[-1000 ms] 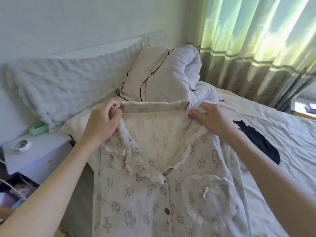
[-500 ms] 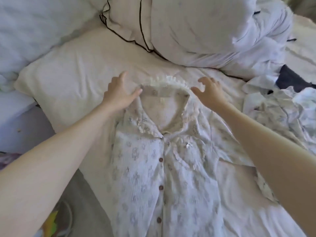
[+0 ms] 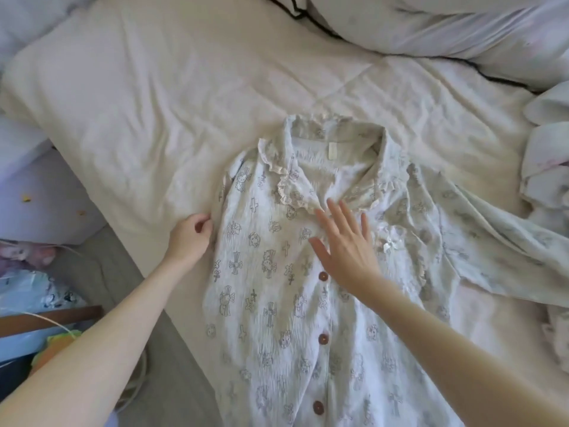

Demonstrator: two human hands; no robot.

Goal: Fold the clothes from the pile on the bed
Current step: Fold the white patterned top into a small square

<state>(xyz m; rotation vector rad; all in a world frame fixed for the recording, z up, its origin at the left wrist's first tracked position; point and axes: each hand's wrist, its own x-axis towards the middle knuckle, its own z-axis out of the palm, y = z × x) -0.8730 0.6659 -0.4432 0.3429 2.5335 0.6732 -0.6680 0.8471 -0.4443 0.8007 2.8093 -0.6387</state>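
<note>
Shirt: pale, crinkled cotton pyjama shirt printed with small crosses and cartoon figures [image 3: 277,272], brown buttons down the front, lace-edged collar; it now lies front-up and flat on the cream bed sheet [image 3: 184,103], where a second ago it hung in the air from both hands by the collar.
Head view, left hand: left hand [image 3: 189,238] has come down from the collar to the shirt's left side seam; fingers are curled and appear to pinch the fabric edge there, though the contact itself is partly hidden.
Head view, right hand: right hand [image 3: 345,245] has let go of the collar and rests flat on the chest just below it, fingers straight and spread, holding nothing, pressing the cloth down.
Sleeve: the shirt's long sleeve [image 3: 492,241] trails away outward from the flat right palm, rumpled, toward the heap of other pale clothes [image 3: 548,167] at the bed's edge of view.
Beyond the hands: white pillow with black piping [image 3: 431,29] lies past the collar, well apart from both hands.
Meaning: the lay-out step looks done; smoothing is under way, and folding the sides and sleeves inward is likely next.
Risk: the rumpled sleeve may bunch unless straightened first.
</note>
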